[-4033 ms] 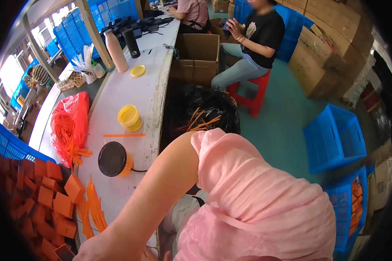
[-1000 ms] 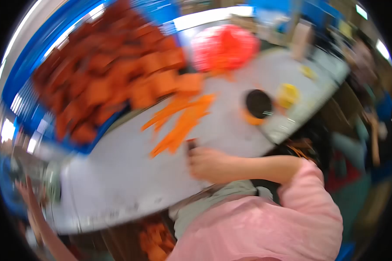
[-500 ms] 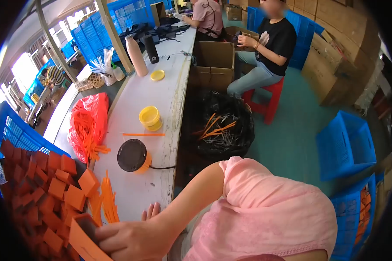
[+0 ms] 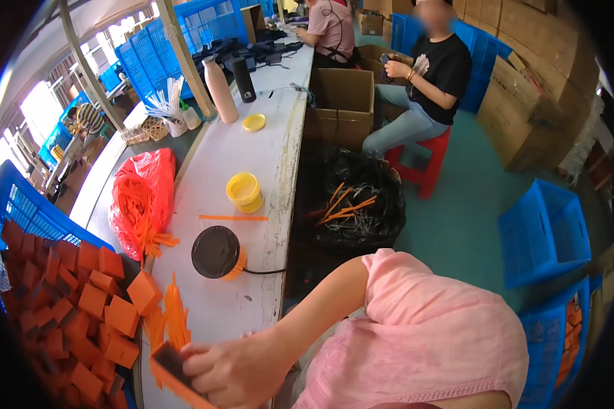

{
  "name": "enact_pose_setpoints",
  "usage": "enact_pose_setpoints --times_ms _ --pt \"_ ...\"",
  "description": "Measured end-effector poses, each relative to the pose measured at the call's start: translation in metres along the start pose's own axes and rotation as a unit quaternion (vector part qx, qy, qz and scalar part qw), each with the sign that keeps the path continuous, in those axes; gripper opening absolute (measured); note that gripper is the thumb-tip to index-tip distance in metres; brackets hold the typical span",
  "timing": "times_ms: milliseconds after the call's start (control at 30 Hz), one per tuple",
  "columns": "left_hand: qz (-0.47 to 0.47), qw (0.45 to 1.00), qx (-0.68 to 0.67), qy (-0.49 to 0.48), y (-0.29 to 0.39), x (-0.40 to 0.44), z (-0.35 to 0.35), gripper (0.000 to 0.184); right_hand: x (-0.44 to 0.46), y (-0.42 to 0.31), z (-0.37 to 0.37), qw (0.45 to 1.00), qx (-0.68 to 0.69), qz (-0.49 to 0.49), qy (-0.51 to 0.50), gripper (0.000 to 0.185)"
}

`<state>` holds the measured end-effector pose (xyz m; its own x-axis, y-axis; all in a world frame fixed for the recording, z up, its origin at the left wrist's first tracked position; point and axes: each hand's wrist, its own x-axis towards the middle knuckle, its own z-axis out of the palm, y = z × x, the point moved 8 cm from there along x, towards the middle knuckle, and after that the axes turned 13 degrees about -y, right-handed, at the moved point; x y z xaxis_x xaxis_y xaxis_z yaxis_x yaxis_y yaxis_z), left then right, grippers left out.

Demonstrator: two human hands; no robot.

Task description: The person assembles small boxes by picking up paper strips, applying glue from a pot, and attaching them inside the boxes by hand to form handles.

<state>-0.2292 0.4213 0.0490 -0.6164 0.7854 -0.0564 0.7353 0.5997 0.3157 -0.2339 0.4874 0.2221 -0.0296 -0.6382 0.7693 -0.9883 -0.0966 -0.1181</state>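
My right hand (image 4: 235, 373) is closed on an orange block with a dark face (image 4: 174, 365), held low over the table's near left edge. Only small fingertips of my left hand (image 4: 248, 334) show behind my right forearm; the rest is hidden. Beside the held block lies a bunch of orange strips (image 4: 177, 317). To its left, many similar orange blocks (image 4: 89, 300) fill a blue crate (image 4: 41, 204). Farther up the table stands a round black-topped device (image 4: 215, 252) with an orange base and a cable. One orange strip (image 4: 233, 218) lies beyond it.
On the table (image 4: 211, 163) are an open yellow tub (image 4: 244, 194), a yellow lid (image 4: 254, 123), two bottles and a red bag (image 4: 143, 184) of strips. A black-lined bin (image 4: 361, 225) stands right of the table. A co-worker (image 4: 433, 75) sits on a red stool.
My right hand has moved right, away from the crate, bringing the orange block over the table edge. My left fingers, outstretched on the table before, are now mostly hidden. The view has shifted slightly.
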Motion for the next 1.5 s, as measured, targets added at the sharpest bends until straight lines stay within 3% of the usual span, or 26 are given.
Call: enact_pose_setpoints --times_ms 100,167,200,233,267,300,367,500,567,800,1500 --pt "-0.002 0.972 -0.233 -0.034 0.002 0.001 -0.001 0.061 -0.023 0.020 0.007 0.998 -0.038 0.040 -0.018 0.020" --pt "-0.022 0.907 -0.417 -0.055 -0.001 0.005 0.009 0.059 -0.039 0.042 0.046 0.972 -0.088 0.118 -0.182 0.017" --pt "-0.004 0.939 -0.342 -0.047 0.005 0.005 -0.003 0.056 -0.046 0.048 0.054 0.973 -0.087 0.118 -0.180 0.017" --pt "0.012 0.964 -0.264 -0.033 0.012 0.005 -0.016 0.053 -0.053 0.063 0.072 0.944 -0.128 0.164 -0.257 0.013" --pt "0.045 0.994 -0.104 -0.010 0.023 0.003 -0.027 0.048 -0.062 0.078 0.089 0.905 -0.166 0.208 -0.331 0.012" --pt "0.041 0.994 -0.103 -0.011 0.021 0.000 -0.025 0.048 -0.060 0.084 0.093 0.907 -0.163 0.206 -0.329 0.012" --pt "0.051 0.994 -0.100 0.000 0.012 -0.002 -0.015 0.048 -0.067 0.098 0.106 0.895 -0.033 0.218 -0.387 0.018" --pt "0.074 0.991 -0.107 0.014 0.008 -0.002 -0.002 0.050 -0.066 0.096 0.102 0.889 -0.037 0.221 -0.400 0.019" --pt "0.075 0.990 -0.114 0.038 0.012 -0.002 -0.010 0.039 -0.068 0.099 0.104 0.909 -0.001 0.230 -0.347 0.017" --pt "0.080 0.989 -0.118 0.030 0.003 -0.003 -0.004 0.044 -0.070 0.096 0.103 0.894 -0.035 0.233 -0.382 0.019" --pt "0.065 0.989 -0.129 0.033 0.004 -0.003 -0.006 0.042 -0.069 0.094 0.099 0.905 -0.065 0.217 -0.359 0.018"
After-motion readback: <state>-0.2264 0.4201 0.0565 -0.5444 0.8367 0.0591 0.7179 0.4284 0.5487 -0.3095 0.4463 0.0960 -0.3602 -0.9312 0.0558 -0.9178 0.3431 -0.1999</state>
